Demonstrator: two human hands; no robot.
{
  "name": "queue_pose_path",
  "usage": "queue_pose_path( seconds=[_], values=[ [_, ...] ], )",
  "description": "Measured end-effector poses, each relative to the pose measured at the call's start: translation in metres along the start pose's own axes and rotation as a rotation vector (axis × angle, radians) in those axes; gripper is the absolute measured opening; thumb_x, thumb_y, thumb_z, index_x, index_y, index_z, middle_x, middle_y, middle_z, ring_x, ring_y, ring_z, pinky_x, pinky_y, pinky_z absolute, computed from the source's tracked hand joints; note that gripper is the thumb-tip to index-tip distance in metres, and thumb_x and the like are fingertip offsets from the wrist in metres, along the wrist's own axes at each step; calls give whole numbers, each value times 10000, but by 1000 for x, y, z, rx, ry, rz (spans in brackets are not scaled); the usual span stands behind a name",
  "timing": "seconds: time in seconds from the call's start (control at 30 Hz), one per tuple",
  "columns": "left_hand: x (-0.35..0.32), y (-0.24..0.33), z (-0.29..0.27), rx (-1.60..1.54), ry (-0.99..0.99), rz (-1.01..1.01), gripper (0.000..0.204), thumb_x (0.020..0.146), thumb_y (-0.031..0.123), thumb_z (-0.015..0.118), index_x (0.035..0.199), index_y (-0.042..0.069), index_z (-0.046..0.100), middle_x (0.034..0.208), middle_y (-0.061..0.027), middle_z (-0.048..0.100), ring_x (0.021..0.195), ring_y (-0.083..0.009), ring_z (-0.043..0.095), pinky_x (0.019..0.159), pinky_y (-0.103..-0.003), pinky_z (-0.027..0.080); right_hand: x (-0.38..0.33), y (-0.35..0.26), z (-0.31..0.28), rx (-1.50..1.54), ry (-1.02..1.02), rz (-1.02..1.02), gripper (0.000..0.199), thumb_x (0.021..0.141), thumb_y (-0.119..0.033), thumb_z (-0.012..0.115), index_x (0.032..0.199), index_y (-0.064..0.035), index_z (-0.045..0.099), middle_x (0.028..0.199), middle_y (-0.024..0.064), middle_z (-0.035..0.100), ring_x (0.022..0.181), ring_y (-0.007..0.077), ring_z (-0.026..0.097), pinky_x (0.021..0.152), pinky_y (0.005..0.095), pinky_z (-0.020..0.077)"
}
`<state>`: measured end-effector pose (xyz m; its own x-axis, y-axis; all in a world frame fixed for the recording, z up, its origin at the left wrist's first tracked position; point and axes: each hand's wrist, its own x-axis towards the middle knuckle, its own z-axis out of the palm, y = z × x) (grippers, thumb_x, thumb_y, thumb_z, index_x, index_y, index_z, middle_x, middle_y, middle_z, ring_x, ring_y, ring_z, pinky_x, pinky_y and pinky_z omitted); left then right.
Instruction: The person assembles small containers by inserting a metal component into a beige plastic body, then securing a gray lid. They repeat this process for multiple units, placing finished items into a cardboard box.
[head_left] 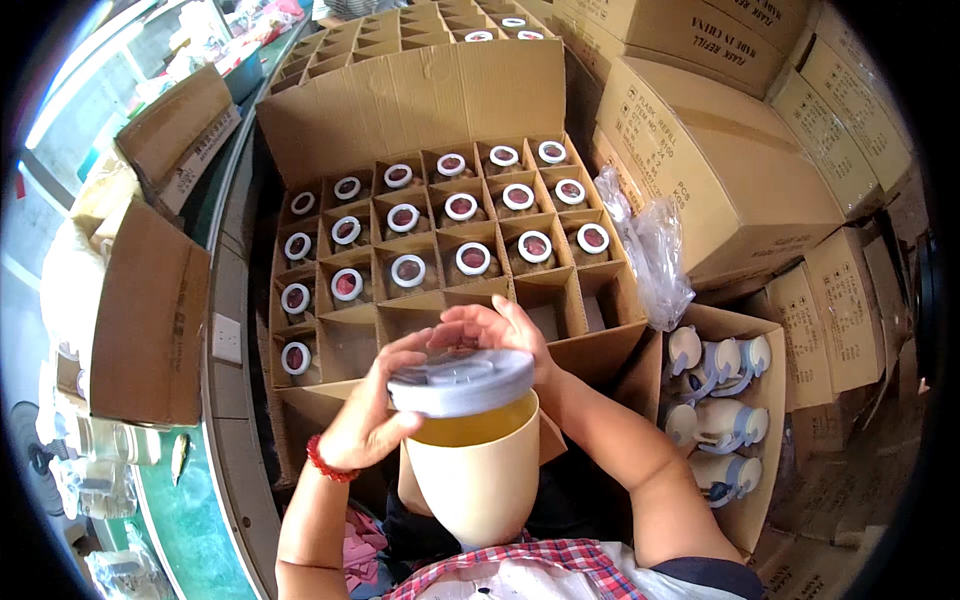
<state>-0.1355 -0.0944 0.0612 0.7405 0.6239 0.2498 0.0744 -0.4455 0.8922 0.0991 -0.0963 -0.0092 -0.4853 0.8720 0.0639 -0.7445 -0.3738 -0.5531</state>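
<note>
A cream plastic flask body [480,480] stands upright close to my chest. On its mouth sits a grey round lid [462,381], tilted slightly. My left hand [372,415] grips the lid's left edge, a red bead bracelet on the wrist. My right hand [497,330] curls over the lid's far edge from behind. Beyond my hands lies an open divided carton [600,290] with several glass flask refills [472,258] standing in its cells; the nearest cells hold nothing.
A clear plastic bag [655,255] drapes over the carton's right side. A box at the right [750,330] holds several white and blue flask tops [725,420]. Closed cartons [720,170] are stacked behind it. A green table [190,530] with cardboard boxes runs along the left.
</note>
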Motion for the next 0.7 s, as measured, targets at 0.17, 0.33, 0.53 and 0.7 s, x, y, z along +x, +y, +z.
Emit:
queue_pose_path(
  seconds=[0.17,0.33,0.53,0.7],
  values=[
    [17,8,-31,0,485,-400,540,1014,423,484,1209,-76,551,957,-88,668,845,-172,644,672,-296,528,33,-18,3,-805,395,-489,310,1011,-269,478,1157,-18,585,1097,73,636,1031,138,588,898,308,465],
    [11,4,-15,-361,561,-379,419,1017,341,497,1250,-6,528,1018,-85,672,825,-132,681,609,-265,599,6,-60,76,-2239,-212,-842,546,834,-102,661,1349,-128,482,1392,96,488,1294,284,457,1039,430,391],
    [13,12,15,-205,517,-238,348,995,231,560,1230,-25,538,1046,-63,645,870,-104,633,650,-251,601,9,-57,99,-2274,389,-207,894,776,-500,733,1420,-6,360,986,154,674,769,281,693,643,348,576],
    [20,35,20,-311,556,-243,314,980,210,591,1191,-20,559,1031,-49,645,859,-82,618,654,-236,579,-1,-59,81,-2265,53,-924,935,736,-398,796,1461,-58,313,1213,176,579,1034,266,643,857,377,544]
  ],
)
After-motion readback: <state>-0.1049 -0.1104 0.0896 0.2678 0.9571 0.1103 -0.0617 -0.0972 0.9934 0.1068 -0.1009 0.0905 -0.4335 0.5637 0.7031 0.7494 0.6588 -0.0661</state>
